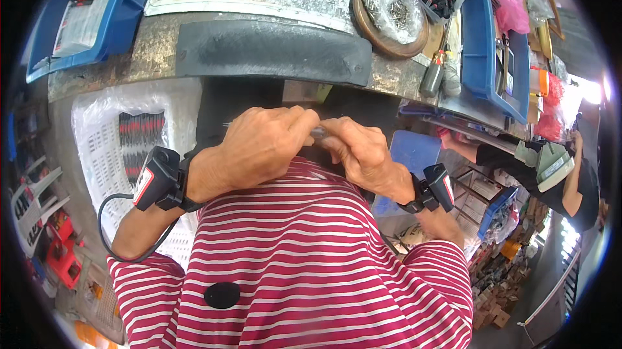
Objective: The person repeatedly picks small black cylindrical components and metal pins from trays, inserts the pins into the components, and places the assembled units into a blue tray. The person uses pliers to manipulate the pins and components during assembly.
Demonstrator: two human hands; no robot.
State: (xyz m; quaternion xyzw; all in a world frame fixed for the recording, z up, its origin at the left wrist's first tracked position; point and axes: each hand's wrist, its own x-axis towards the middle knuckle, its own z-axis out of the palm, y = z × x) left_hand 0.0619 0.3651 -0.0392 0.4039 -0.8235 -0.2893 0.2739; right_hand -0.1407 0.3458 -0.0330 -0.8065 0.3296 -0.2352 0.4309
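Above my lap, just short of the bench edge, my left hand (269, 138) and my right hand (359, 154) meet with fingers pinched together. Between the fingertips shows a small greyish piece (318, 132), mostly covered, so its kind is unclear. Both hands are closed on it. A thin shiny tip (227, 125) pokes out beside the left hand; whether it belongs to the same piece cannot be seen. Each wrist wears a strapped black device, the left one (159, 179) with a cable and the right one (438, 188).
A dark curved pad (272, 51) lines the bench edge. On the bench sit a round wooden dish (414, 41) with a bag of small metal parts, screwdrivers (435, 73) and blue bins (123, 22). A white crate (91, 148) holds red-black items at left. Another person (512, 167) works at right.
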